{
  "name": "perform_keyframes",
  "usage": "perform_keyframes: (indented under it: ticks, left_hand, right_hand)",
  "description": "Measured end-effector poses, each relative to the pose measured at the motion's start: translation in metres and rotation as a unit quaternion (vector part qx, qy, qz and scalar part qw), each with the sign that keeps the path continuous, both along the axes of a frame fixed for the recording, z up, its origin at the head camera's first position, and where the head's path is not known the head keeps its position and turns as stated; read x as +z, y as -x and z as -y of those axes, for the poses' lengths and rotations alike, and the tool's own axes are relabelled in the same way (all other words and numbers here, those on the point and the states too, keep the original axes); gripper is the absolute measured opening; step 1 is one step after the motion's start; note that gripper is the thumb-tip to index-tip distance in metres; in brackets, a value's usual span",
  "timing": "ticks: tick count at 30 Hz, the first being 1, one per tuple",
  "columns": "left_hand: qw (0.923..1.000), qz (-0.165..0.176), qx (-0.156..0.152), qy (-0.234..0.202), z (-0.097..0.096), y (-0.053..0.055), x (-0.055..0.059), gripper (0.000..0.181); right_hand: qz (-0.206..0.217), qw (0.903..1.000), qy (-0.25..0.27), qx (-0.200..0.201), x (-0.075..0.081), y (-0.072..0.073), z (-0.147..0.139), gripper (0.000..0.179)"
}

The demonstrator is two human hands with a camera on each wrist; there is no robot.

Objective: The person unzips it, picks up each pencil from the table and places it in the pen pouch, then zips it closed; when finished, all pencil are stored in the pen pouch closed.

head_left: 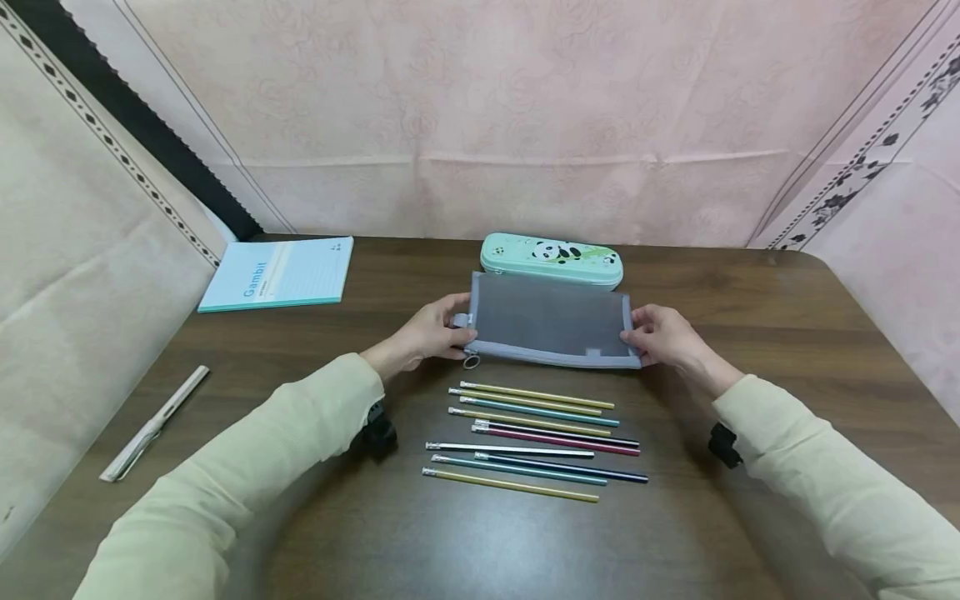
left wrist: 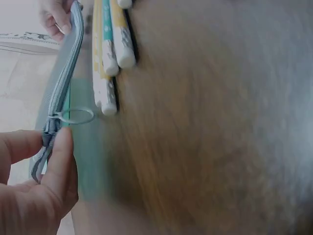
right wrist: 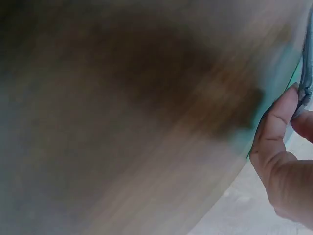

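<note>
Now the pouch point(head_left: 551, 312) is held between both hands point(head_left: 429, 335) point(head_left: 666, 337)

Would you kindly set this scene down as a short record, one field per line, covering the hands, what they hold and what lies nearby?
Left hand: pinches the left end of the pouch
Right hand: pinches the right end
Pouch: grey, its zip along the edge nearer the person
Pencils: several colours, lying side by side on the wooden desk
Green panda case: behind the pouch
Notebook: blue, far left
Slim silver item: near left, exact kind unclear
</note>
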State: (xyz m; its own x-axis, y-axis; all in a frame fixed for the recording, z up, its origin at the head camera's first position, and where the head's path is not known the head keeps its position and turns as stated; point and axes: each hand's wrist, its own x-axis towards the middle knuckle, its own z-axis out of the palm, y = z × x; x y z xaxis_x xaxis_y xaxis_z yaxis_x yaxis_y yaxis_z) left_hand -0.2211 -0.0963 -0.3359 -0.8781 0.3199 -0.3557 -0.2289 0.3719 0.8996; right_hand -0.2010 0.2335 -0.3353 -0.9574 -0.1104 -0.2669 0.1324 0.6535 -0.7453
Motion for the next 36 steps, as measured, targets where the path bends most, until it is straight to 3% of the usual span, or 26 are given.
perform_keyframes:
  ticks: [3, 5, 9, 11, 13, 16, 19, 28, 36]
  left_hand:
    - [0.9993, 0.028, 0.014, -0.021, -0.002, -0.002, 0.001, 0.065]
    - [0.9982, 0.044, 0.02, -0.035, -0.004, -0.004, 0.002, 0.064]
    - [0.9937, 0.075, 0.035, -0.076, -0.006, -0.009, 0.004, 0.063]
    - [0.9903, 0.089, 0.04, -0.099, -0.009, -0.012, 0.005, 0.063]
    - [0.9866, 0.103, 0.045, -0.119, -0.011, -0.014, 0.006, 0.063]
    - [0.9827, 0.116, 0.049, -0.136, -0.017, -0.018, 0.007, 0.063]
    - [0.9804, 0.122, 0.053, -0.146, -0.022, -0.021, 0.008, 0.063]
    - [0.9749, 0.134, 0.069, -0.164, -0.03, -0.029, 0.008, 0.062]
    - [0.9749, 0.131, 0.077, -0.163, -0.031, -0.031, 0.006, 0.063]
  right_hand:
    - [-0.046, 0.9984, -0.031, 0.014, 0.0, -0.003, -0.002, 0.043]
    - [-0.119, 0.9905, -0.065, 0.025, 0.0, -0.007, -0.001, 0.041]
    - [-0.283, 0.9537, -0.084, 0.056, 0.005, -0.017, 0.02, 0.029]
    - [-0.319, 0.941, -0.057, 0.098, 0.007, -0.023, 0.039, 0.023]
    - [-0.318, 0.9351, -0.023, 0.154, 0.008, -0.032, 0.059, 0.02]
    - [-0.274, 0.9356, 0.009, 0.223, 0.01, -0.045, 0.087, 0.018]
    - [-0.239, 0.9384, 0.016, 0.249, 0.01, -0.055, 0.106, 0.017]
    - [-0.25, 0.9447, 0.011, 0.212, 0.001, -0.06, 0.124, 0.007]
    - [-0.259, 0.9476, 0.005, 0.187, 0.002, -0.06, 0.118, 0.008]
